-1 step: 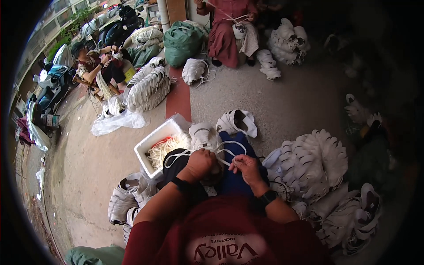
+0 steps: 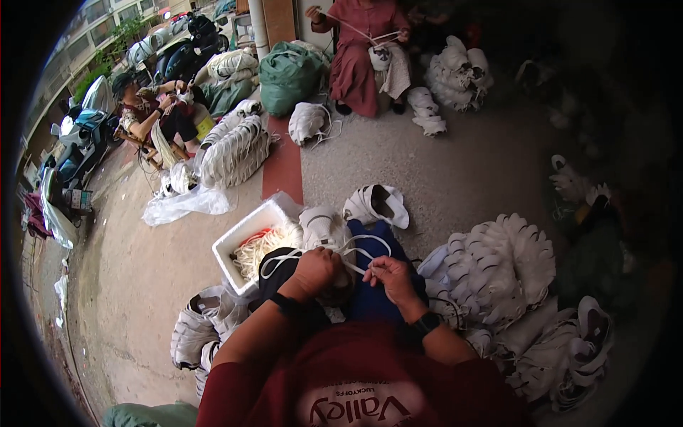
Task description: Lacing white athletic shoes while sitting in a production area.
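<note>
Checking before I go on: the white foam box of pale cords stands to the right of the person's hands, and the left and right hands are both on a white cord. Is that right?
Not quite: the white foam box of pale cords stands to the left of the hands, as the head view shows. The left hand and right hand are both on a white cord.

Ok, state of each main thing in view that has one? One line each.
Left grip: closed; contents hidden
Right grip: pinched shut on the white lace
White lace: looped, slack in parts
Foam box: open, pale cords inside
Green sack: bulging
Plastic sheet: crumpled, on the ground
White shoe pieces, right: nested in a stack
Scooter: parked
</note>
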`<state>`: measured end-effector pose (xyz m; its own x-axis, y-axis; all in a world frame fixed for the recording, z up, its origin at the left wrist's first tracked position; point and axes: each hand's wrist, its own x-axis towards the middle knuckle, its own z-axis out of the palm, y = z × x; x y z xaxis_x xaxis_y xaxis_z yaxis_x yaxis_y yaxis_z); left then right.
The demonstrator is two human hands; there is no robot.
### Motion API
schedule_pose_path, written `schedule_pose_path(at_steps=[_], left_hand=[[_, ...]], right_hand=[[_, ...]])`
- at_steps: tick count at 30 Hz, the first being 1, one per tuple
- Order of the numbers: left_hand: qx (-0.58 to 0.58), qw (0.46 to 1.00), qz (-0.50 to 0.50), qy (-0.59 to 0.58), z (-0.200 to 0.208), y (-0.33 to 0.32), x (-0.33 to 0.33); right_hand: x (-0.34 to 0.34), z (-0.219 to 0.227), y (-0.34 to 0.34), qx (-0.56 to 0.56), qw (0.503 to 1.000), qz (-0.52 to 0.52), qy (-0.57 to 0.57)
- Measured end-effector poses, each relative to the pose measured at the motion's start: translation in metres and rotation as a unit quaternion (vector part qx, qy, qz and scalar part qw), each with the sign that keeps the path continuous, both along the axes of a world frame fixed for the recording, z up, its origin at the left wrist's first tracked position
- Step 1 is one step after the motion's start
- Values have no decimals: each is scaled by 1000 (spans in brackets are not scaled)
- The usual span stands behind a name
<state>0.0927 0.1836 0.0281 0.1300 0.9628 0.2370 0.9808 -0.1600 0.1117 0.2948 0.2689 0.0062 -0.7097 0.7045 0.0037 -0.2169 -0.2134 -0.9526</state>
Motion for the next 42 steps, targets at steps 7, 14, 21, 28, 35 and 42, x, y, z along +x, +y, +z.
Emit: schedule_pose_path(at_steps=[7, 14, 21, 28, 35, 42], left_hand=[[71, 939, 45, -333, 7, -4, 7], [-55, 727, 18, -684, 23, -22, -1], [-38, 643, -11, -765, 4, -56, -8], [-24, 507, 13, -861, -20, -65, -12], [-34, 482, 2, -876, -16, -61, -12], [-40, 489, 9, -871, -16, -60, -14]], right_hand=[[-5, 7, -12, 63, 997, -13, -48], [-46, 37, 6, 138, 982, 9, -126], [-74, 26, -7, 415, 878, -5, -238], [-76, 25, -13, 474, 812, -10, -340], [-80, 24, -11, 515, 789, -6, -335], [-89, 29, -11, 571, 784, -3, -245]])
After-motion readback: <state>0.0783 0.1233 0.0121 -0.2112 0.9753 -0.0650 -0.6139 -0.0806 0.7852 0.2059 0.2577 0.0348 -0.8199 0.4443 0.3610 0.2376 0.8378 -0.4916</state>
